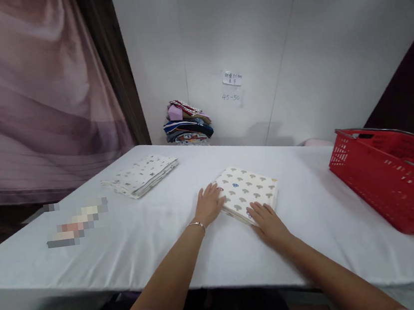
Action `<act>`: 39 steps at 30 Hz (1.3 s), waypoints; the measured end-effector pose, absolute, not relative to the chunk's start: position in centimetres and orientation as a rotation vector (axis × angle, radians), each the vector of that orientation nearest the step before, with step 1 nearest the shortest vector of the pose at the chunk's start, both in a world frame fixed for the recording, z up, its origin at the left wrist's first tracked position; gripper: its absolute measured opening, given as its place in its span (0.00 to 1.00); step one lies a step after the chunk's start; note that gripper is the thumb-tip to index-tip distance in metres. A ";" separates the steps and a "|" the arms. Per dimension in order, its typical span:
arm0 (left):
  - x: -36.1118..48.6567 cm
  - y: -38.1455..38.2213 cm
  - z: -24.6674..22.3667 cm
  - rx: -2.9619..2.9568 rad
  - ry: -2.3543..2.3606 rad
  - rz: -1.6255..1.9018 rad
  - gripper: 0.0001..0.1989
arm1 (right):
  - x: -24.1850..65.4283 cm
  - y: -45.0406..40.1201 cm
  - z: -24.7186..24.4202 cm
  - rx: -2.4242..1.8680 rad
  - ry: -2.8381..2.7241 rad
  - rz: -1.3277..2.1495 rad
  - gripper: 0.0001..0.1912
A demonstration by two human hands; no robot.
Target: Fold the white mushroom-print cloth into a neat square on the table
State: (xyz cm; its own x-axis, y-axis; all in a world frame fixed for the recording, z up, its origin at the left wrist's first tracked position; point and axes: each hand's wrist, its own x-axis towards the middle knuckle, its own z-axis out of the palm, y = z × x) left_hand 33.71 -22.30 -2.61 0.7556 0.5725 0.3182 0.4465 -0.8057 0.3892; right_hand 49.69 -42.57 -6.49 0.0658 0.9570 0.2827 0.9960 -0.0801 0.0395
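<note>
A folded white cloth with grey mushroom-like prints [246, 185] lies flat near the middle of the table. My left hand [209, 205] rests at its left corner, fingers stretched out over the edge. At the front edge, my right hand [270, 222] lies with its fingers spread on the top layer. Neither hand grips the cloth. Farther left on the table is another folded white cloth with small dark prints [143, 175], out of reach of both hands.
A red plastic basket [391, 182] stands on the table's right side. A white sheet covers the table [135, 249]. Behind it, a stack of folded fabrics [188, 124] rises by the wall, below paper notes [232, 89]. A blurred-out item [77, 223] lies at left. Pink curtain [33, 96] hangs beyond.
</note>
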 end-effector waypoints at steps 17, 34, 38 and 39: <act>36.5 -23.0 -1.8 2.818 0.692 0.492 0.24 | 48.8 -39.5 -0.4 -2.292 -1.844 0.045 0.33; 39.0 -21.0 -1.4 2.688 0.929 0.303 0.27 | 54.7 -37.0 -5.6 -2.601 -1.567 -0.082 0.34; 39.1 -20.4 -3.6 2.693 0.992 0.248 0.31 | 55.2 -36.1 -4.7 -2.589 -1.575 -0.016 0.31; 39.1 -20.4 -3.9 2.697 0.992 0.245 0.31 | 55.5 -35.7 -4.3 -2.585 -1.568 -0.006 0.30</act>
